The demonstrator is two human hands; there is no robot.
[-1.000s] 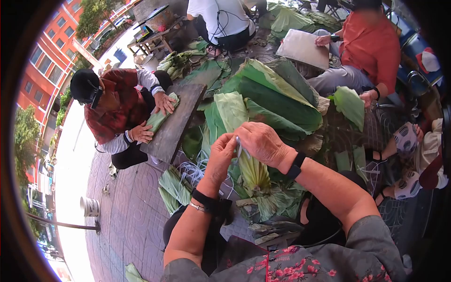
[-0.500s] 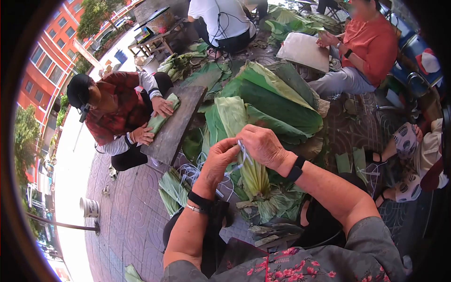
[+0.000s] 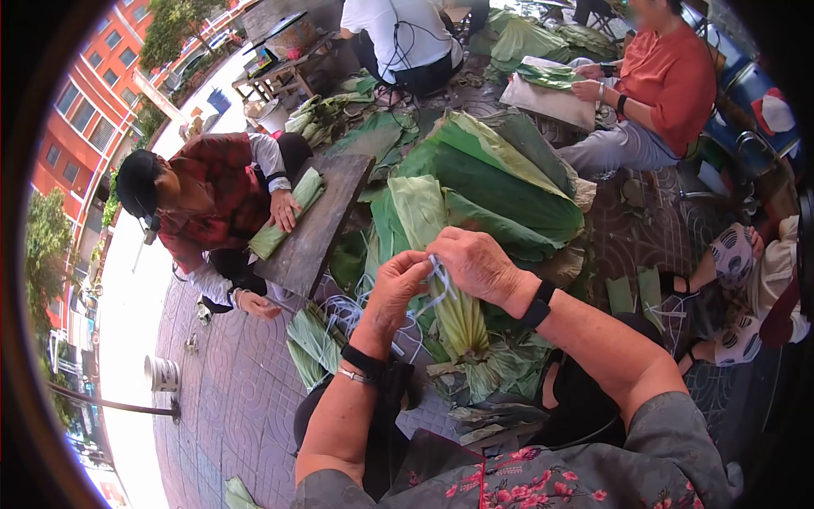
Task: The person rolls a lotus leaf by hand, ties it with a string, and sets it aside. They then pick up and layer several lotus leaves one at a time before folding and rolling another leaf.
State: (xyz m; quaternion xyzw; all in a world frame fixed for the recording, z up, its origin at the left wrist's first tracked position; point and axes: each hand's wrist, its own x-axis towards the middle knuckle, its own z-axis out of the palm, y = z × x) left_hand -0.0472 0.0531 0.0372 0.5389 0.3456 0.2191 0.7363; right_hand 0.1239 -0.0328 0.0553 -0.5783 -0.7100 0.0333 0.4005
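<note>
My left hand point(image 3: 398, 288) and my right hand point(image 3: 477, 265) meet at their fingertips, both pinching a pale blue-white string point(image 3: 442, 284). Below them lies a folded green leaf bundle point(image 3: 460, 321), pleated toward its lower end, and the string hangs over it. Just beyond my fingers a pale folded leaf point(image 3: 417, 208) rests against a large pile of green leaves point(image 3: 500, 182). More loose string point(image 3: 343, 310) lies left of my left wrist, above a tied leaf bundle point(image 3: 312, 346).
A person in a dark red shirt point(image 3: 216, 191) sits left at a wooden board point(image 3: 318, 225) bearing a rolled leaf. A person in an orange-red top point(image 3: 670, 81) sits back right with leaves on a pad point(image 3: 551, 103). A white bucket point(image 3: 161, 374) stands left.
My hands stay nearly still at the string. The person at left has moved one hand off the rolled leaf, down toward the string. The person at back right now has leaves on the pad.
</note>
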